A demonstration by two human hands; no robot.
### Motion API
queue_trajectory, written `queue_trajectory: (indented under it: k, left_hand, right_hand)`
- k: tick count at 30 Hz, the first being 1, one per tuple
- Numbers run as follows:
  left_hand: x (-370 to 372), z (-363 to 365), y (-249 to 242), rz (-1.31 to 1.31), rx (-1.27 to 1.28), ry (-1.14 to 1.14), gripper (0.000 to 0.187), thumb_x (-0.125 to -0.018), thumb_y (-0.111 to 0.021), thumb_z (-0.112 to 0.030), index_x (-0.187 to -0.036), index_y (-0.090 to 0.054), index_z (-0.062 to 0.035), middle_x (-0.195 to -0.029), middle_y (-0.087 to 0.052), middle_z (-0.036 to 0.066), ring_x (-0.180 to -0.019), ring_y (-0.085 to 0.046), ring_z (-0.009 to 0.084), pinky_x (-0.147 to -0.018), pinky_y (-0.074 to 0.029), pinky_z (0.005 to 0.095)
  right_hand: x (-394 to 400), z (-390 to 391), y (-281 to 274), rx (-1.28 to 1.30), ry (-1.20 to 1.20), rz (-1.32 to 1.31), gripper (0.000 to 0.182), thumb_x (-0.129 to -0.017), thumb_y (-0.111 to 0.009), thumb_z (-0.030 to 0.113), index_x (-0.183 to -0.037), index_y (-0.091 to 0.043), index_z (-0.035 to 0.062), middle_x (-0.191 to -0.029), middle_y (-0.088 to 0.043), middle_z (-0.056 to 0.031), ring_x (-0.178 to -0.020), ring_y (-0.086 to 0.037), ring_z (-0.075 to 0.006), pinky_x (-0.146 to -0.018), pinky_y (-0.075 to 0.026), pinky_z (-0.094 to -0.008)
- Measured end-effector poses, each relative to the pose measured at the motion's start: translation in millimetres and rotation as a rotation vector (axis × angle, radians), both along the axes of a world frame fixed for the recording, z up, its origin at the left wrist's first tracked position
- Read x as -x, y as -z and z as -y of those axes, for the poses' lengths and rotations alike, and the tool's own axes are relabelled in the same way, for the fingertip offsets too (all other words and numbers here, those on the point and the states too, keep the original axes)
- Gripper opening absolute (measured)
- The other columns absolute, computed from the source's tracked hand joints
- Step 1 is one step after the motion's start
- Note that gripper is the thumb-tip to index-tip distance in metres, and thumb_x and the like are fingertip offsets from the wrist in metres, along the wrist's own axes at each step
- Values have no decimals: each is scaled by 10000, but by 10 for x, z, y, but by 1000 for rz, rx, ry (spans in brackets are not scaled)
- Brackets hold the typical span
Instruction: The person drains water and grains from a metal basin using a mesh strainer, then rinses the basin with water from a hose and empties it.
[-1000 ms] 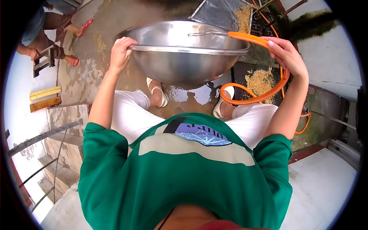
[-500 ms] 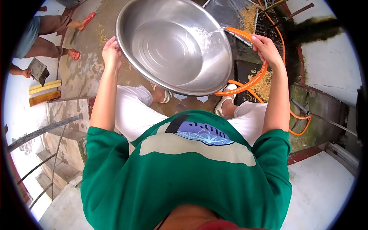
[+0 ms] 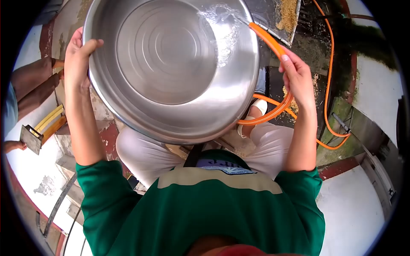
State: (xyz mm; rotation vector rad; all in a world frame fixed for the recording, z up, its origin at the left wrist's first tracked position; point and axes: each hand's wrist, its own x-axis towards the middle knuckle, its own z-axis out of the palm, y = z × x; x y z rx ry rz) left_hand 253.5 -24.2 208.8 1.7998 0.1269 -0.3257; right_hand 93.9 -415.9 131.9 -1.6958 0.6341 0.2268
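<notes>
Your left hand [image 3: 77, 57] is clamped on the rim of a large round stainless-steel basin [image 3: 171, 64], thumb hooked over the polished lip, fingers behind it. You hold the basin tilted up in front of your chest, its smooth inside showing faint concentric rings. Your right hand [image 3: 297, 77] is closed around a glossy orange rubber hose [image 3: 273, 42], whose tip lies over the basin's far-right rim. Water [image 3: 222, 25] splashes white and frothy onto the metal wall there. The hose loops below your wrist and trails across the wet concrete floor [image 3: 337, 111]. Another person's hand [image 3: 10, 146] at the left edge holds a flat grey block [image 3: 30, 138].
</notes>
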Motion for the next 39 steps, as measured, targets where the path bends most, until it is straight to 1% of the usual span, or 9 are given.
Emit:
queue_trajectory:
  k: [7, 16, 17, 20, 23, 25, 26, 32, 39]
  left_hand:
    - [158, 848, -494, 68, -52, 14, 313, -651, -486, 108, -947, -477, 7, -753, -544, -8, -638, -481, 33, -579, -374, 154]
    - [488, 884, -2080, 236, -464, 71, 208, -673, -520, 14, -879, -510, -13, -596, -423, -14, -528, -359, 45, -507, -336, 185]
    - [496, 808, -2316, 247, -482, 42, 199, -672, -521, 10, -869, -512, -13, -589, -419, -14, -521, -357, 49, -506, -339, 187]
    - [551, 625, -2882, 310, -528, 18, 183, -668, -526, -3, -849, -511, -19, -570, -397, -8, -508, -339, 57, -503, -336, 188]
    - [589, 514, -3315, 374, -506, -24, 173, -669, -533, -13, -839, -506, -27, -554, -369, 3, -501, -329, 62, -494, -330, 192]
    - [700, 401, -3552, 422, -571, -19, 157, -675, -535, -15, -827, -502, -27, -546, -361, 21, -491, -337, 74, -488, -338, 202]
    - [782, 335, -3662, 425, -572, -28, 157, -675, -535, -15, -827, -502, -27, -546, -361, 21, -491, -337, 74, -488, -338, 202]
    - [829, 168, -4185, 569, -708, 2, 154, -685, -536, -3, -835, -517, -33, -589, -451, 103, -482, -440, 208, -500, -398, 282]
    - [719, -29, -4308, 579, -679, -39, 171, -686, -523, -9, -856, -530, -30, -607, -429, 97, -498, -409, 173, -531, -403, 251]
  right_hand:
    - [141, -25, 209, -14, 120, -21, 319, -910, -482, 186, -1207, -514, 75, -651, -453, 47, -424, -349, -3, -363, -272, -160]
    - [431, -344, -1130, 66, 222, -155, 333, -886, -513, 225, -1196, -534, 103, -626, -481, 13, -451, -401, -47, -435, -378, -228]
    - [437, -345, -1278, 84, 163, -228, 344, -877, -520, 226, -1198, -529, 101, -702, -574, -48, -528, -521, -111, -526, -437, -257]
    - [472, -355, -1489, 308, 40, 2, 364, -884, -517, 192, -1232, -492, 86, -602, -485, 18, -459, -427, -49, -429, -376, -219]
    - [389, -385, -1928, 328, 8, 51, 372, -880, -520, 194, -1231, -487, 78, -640, -514, 6, -495, -455, -56, -456, -399, -224]
    - [367, -414, -2258, 128, 84, -174, 363, -866, -515, 206, -1204, -500, 75, -797, -627, -137, -666, -621, -207, -642, -477, -312]
    - [443, -392, -2191, 124, 73, -82, 346, -866, -516, 209, -1182, -513, 66, -701, -592, -95, -561, -593, -148, -552, -469, -287]
    - [567, -314, -2239, 77, 43, -61, 342, -863, -527, 206, -1171, -514, 56, -694, -587, -59, -568, -593, -121, -556, -465, -265]
    - [478, -232, -2489, 94, 13, -48, 330, -879, -512, 170, -1185, -491, 47, -688, -518, 2, -585, -527, -88, -545, -458, -237]
